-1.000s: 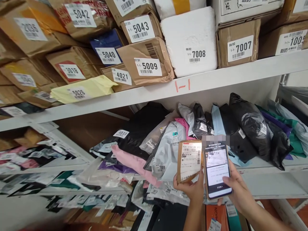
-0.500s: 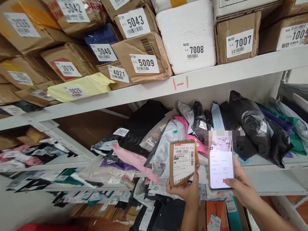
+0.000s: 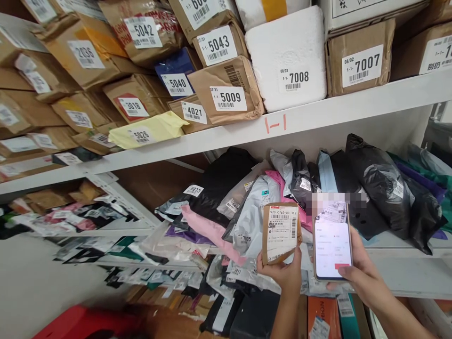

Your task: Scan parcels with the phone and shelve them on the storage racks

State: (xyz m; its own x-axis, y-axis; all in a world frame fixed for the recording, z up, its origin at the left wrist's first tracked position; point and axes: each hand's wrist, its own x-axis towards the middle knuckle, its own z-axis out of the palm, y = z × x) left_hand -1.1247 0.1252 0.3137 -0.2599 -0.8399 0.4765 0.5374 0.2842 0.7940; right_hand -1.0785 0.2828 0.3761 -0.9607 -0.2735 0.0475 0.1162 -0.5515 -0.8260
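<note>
1. Box (image 3: pixel 281 231) and phone (image 3: pixel 332 249) have been drawn slightly apart since a second ago, and a darker phone screen has been replaced by a mostly white one.
2. Right now the small brown box is gripped in the left hand (image 3: pixel 281 274), supported from below, its white label turned to the camera.
3. Just to its right, the phone is clasped upright in the right hand (image 3: pixel 363 269); the red button (image 3: pixel 341 266) is partly covered by the right thumb (image 3: pixel 347 274).
4. Beyond the left hand, behind the box, a pale bag (image 3: pixel 252 214) marked 7005 is seen.
5. Beyond the right hand, a bulky black bag (image 3: pixel 376 176) is glimpsed.
6. Above both hands, a white foam box (image 3: pixel 287 52) marked 7008 is carried by the upper shelf (image 3: pixel 226 132).
</note>
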